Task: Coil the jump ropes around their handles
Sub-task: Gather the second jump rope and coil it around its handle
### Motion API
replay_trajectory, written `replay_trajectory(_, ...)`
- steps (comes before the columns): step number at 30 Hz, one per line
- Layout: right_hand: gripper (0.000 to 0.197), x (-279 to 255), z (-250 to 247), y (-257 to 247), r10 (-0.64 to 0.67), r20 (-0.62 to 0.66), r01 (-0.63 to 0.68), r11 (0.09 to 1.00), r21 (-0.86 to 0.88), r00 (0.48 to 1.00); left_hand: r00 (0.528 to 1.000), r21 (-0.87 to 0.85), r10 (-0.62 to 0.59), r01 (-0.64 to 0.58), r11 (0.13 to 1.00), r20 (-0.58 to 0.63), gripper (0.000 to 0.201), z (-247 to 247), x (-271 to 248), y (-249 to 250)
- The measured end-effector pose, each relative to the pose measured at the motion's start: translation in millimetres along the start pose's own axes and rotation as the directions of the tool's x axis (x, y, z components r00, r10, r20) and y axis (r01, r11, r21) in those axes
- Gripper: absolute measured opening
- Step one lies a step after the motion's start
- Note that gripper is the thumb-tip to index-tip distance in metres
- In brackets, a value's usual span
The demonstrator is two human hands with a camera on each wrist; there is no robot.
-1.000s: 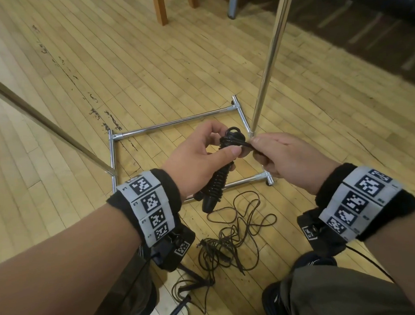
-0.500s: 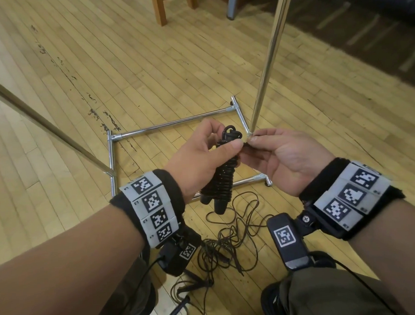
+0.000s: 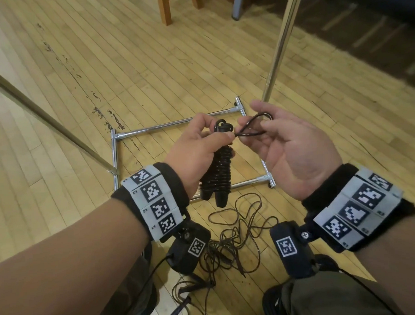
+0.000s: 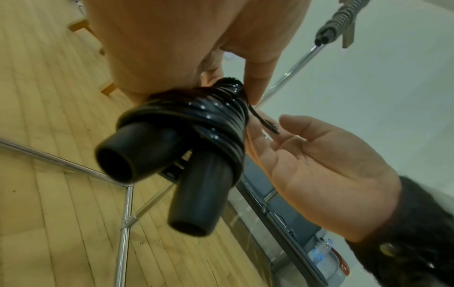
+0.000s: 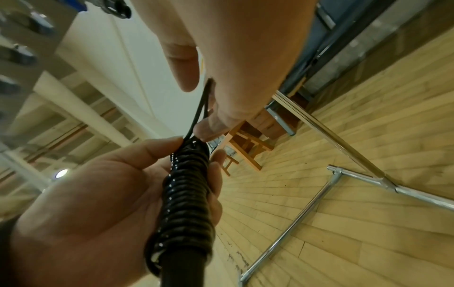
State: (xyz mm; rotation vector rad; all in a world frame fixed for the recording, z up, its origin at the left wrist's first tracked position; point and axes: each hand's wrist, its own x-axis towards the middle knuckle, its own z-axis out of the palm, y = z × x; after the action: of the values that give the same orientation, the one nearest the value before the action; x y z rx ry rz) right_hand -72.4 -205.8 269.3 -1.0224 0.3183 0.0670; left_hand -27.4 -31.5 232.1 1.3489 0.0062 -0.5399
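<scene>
**Wrist bands, cameras and dark clothing**

Both forearms are bare. The left wrist band is black fabric, wrapped by a strip of pale grey tiles printed with square black-and-white codes. The right wrist band matches it, with larger code tiles. Under each wrist hangs a black box carrying one more code: the left camera trails a thin black cable, the right camera joins its band at a round screw. Olive-grey trousers cover the legs.
</scene>
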Motion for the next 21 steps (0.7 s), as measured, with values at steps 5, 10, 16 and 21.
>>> replay_trajectory(5, 0.042, -2.6, -2.0, -5.6, 0.038, 0.144, -0.004, 0.974, -0.227, 0.989, 0.999, 0.028, -0.026, 0.028, 0.999, -0.037, 0.025, -5.3, 3.0, 2.3)
replay_trajectory(10, 0.042, 0.1, -5.6, -6.2, -0.044, 0.169, 0.138, 0.794, -0.593, 0.985, 1.0, 0.226, 0.009, -0.005, 0.974, -0.017, 0.026, -5.2, -2.2, 0.0)
replay_trajectory(16, 0.024, 7.5, -2.3, -0.2, -0.137, 0.094, 0.157, 0.591, -0.791, 0.986, 0.998, 0.411, 0.062, -0.057, 0.91, 0.001, 0.029, 7.8, -12.7, -2.1)
replay_trajectory(21, 0.011, 10.0, -1.4, -0.4, -0.198, 0.1, 0.181, 0.448, -0.876, 0.975, 0.997, 0.454, 0.083, -0.075, 0.888, 0.003, 0.028, 9.9, -14.6, -0.2)
